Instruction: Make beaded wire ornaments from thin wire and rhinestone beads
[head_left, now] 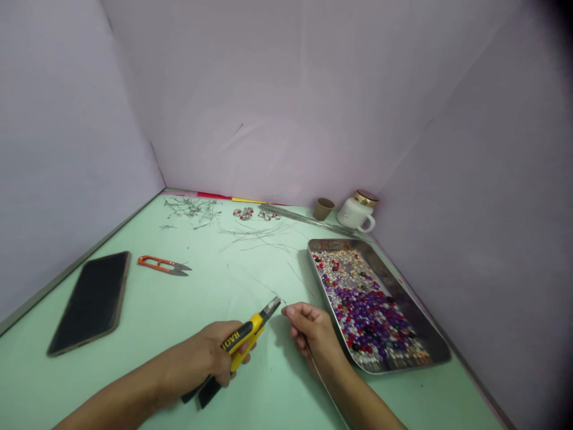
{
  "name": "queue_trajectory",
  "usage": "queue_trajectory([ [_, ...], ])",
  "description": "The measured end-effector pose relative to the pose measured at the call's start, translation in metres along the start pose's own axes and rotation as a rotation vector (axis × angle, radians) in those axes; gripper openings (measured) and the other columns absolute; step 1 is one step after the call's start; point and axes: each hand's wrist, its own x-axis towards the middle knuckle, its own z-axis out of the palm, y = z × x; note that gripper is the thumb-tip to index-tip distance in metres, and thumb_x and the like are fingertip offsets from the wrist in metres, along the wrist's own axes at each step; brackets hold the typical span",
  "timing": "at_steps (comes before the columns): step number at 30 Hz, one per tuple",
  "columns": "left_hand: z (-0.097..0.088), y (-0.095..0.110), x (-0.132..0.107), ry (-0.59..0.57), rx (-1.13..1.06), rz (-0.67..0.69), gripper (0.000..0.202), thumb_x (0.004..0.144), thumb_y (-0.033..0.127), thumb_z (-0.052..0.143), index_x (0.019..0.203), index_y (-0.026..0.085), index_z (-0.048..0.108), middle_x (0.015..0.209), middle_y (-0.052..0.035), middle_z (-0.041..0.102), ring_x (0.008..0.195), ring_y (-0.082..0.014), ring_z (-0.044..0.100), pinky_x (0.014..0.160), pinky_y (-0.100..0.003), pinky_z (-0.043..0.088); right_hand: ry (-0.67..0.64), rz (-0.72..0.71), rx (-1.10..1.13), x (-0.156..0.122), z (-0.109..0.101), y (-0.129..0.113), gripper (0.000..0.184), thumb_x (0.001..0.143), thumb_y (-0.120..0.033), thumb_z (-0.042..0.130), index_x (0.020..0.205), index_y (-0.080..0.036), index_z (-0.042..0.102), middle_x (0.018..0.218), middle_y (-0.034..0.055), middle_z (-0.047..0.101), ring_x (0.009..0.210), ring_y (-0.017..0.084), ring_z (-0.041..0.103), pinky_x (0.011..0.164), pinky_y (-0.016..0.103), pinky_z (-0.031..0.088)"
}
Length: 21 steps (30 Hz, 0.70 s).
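Observation:
My left hand (pixel 201 356) is wrapped around the handles of yellow-and-black pliers (pixel 256 324), whose metal jaws point up and to the right. Just beyond the jaw tips, my right hand (pixel 317 335) pinches a thin wire (pixel 330 396) between thumb and fingertips. One length of that wire runs down past the wrist to the bottom of the view; fine ends stick out beyond the fingers near the jaws. Whether the jaws touch the wire is too small to tell. To the right of my right hand lies a metal tray (pixel 432 337) of purple, red, white and amber beads (pixel 369 310).
Orange thread snips (pixel 163 265) and a dark phone (pixel 92 301) lie at left. Toward the back are wire scraps (pixel 192 210), beaded wire pieces (pixel 244 213), a bundle of straight wires (pixel 308 218), a small brown cup (pixel 323 209) and a lidded white mug (pixel 355 214). Pale walls enclose the table.

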Motion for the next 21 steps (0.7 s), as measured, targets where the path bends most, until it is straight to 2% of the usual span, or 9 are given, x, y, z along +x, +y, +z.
queue_trajectory([
  [4, 0.000, -0.003, 0.002, 0.019, 0.073, 0.007, 0.030, 0.042, 0.005, 0.045, 0.069, 0.018, 0.041, 0.068, 0.0030, 0.043, 0.062, -0.0112, 0.037, 0.052, -0.022, 0.026, -0.033, 0.043, 0.149, 0.002, -0.005, -0.001, 0.030, 0.055, -0.036, 0.070, 0.068, -0.012, 0.057, 0.039, -0.0080, 0.043, 0.028, 0.000, 0.026, 0.027, 0.012, 0.013],
  [10, -0.004, -0.024, 0.009, 0.053, 0.172, 0.014, 0.037, 0.041, 0.005, 0.045, 0.075, 0.019, 0.046, 0.065, 0.0038, 0.043, 0.060, -0.0114, 0.036, 0.051, -0.022, 0.026, -0.125, 0.137, 0.279, 0.002, -0.007, 0.000, 0.024, 0.055, -0.028, 0.070, 0.066, -0.011, 0.058, 0.039, -0.0081, 0.041, 0.029, -0.001, 0.023, 0.027, 0.012, 0.010],
  [15, -0.008, -0.036, 0.020, 0.043, 0.214, -0.021, 0.037, 0.041, 0.007, 0.046, 0.076, 0.020, 0.047, 0.064, 0.0035, 0.044, 0.062, -0.0133, 0.037, 0.053, -0.023, 0.028, -0.149, 0.165, 0.278, 0.000, -0.005, 0.000, 0.023, 0.056, -0.028, 0.069, 0.065, -0.011, 0.058, 0.037, -0.0082, 0.040, 0.028, -0.001, 0.022, 0.027, 0.012, 0.009],
  [18, -0.009, -0.037, 0.023, 0.039, 0.231, -0.068, 0.038, 0.039, 0.007, 0.046, 0.075, 0.020, 0.047, 0.064, 0.0036, 0.044, 0.063, -0.0135, 0.038, 0.053, -0.023, 0.028, -0.150, 0.169, 0.261, -0.001, -0.004, 0.001, 0.023, 0.056, -0.029, 0.069, 0.065, -0.011, 0.058, 0.037, -0.0081, 0.041, 0.028, 0.000, 0.023, 0.027, 0.013, 0.009],
  [21, -0.009, -0.035, 0.021, 0.066, 0.260, -0.038, 0.036, 0.039, 0.007, 0.045, 0.073, 0.019, 0.047, 0.065, 0.0030, 0.044, 0.064, -0.0137, 0.039, 0.054, -0.023, 0.028, -0.150, 0.163, 0.256, -0.001, -0.003, 0.002, 0.022, 0.057, -0.029, 0.068, 0.065, -0.011, 0.057, 0.037, -0.0078, 0.042, 0.028, 0.000, 0.024, 0.027, 0.013, 0.010],
])
